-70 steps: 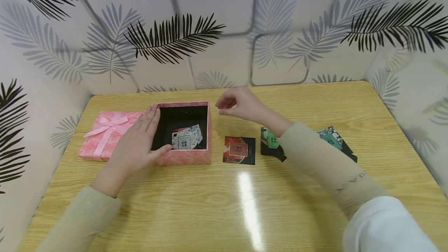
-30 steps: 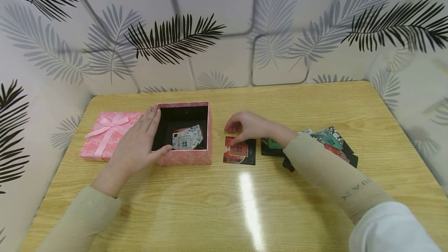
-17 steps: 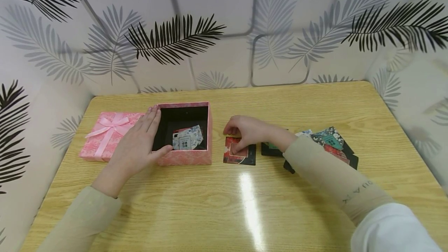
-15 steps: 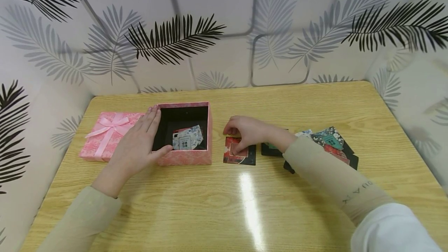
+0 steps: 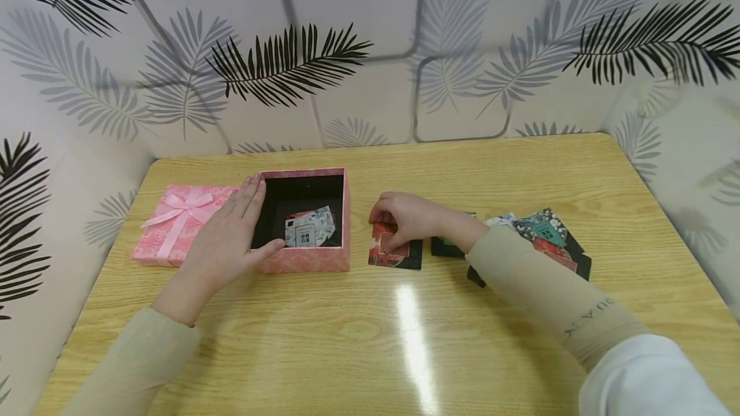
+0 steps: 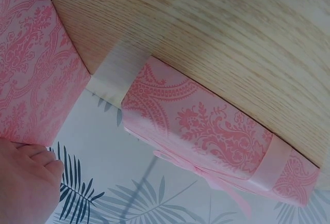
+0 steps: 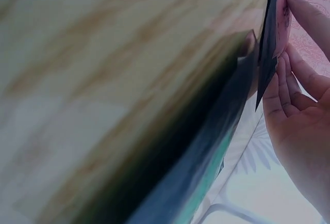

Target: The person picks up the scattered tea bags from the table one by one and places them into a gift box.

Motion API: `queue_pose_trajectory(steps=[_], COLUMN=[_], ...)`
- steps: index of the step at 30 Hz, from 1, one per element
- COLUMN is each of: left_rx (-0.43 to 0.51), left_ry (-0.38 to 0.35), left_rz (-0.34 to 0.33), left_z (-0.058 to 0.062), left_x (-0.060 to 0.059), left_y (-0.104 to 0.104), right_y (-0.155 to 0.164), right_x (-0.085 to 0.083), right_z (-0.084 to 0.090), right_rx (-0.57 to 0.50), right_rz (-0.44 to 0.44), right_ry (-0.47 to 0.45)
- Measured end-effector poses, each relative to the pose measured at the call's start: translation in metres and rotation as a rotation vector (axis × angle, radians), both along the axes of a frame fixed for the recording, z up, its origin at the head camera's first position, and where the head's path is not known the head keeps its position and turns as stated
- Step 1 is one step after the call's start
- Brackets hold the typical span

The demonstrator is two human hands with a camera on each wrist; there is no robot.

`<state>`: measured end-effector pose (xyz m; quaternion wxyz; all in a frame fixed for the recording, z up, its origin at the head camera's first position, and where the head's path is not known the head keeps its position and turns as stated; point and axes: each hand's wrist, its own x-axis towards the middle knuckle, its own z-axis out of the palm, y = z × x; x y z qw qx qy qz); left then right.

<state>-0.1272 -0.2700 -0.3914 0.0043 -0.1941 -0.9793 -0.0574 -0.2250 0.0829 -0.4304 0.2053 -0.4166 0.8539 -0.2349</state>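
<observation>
A: Two hands? Left hand (image 5: 228, 236) lies flat, fingers straight, on the open pink patterned box (image 5: 303, 260), centre-left. Right hand (image 5: 407, 220) pinches the red-and-black square card (image 5: 393, 255), lifting its far edge.

B: Around? Pink ribboned lid (image 5: 173, 223) left, loose cards (image 5: 549, 236) right, partly behind the sleeve. Right wrist view shows the card's thin edge (image 7: 268, 53).

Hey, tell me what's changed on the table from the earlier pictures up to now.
The right hand came down from above the table onto the red and black card beside the pink box and now pinches it, its far edge lifting. The spread of cards at the right shifted slightly. The left hand stayed flat against the box, and the bowed lid and the card inside did not move.
</observation>
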Motion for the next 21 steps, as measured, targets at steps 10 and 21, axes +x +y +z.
queue_pose_trajectory(steps=[10,21], left_rx=[0.011,0.012], left_ry=[0.014,0.005], left_rz=[-0.002,-0.005], left_z=[-0.003,-0.002], left_x=[-0.001,-0.001], left_y=[-0.001,-0.002], right_y=[0.005,0.01], right_x=[-0.005,-0.018], right_z=[0.004,0.018], right_rx=[-0.092,-0.189], right_rz=[-0.075,-0.188], right_ry=[-0.048,-0.061])
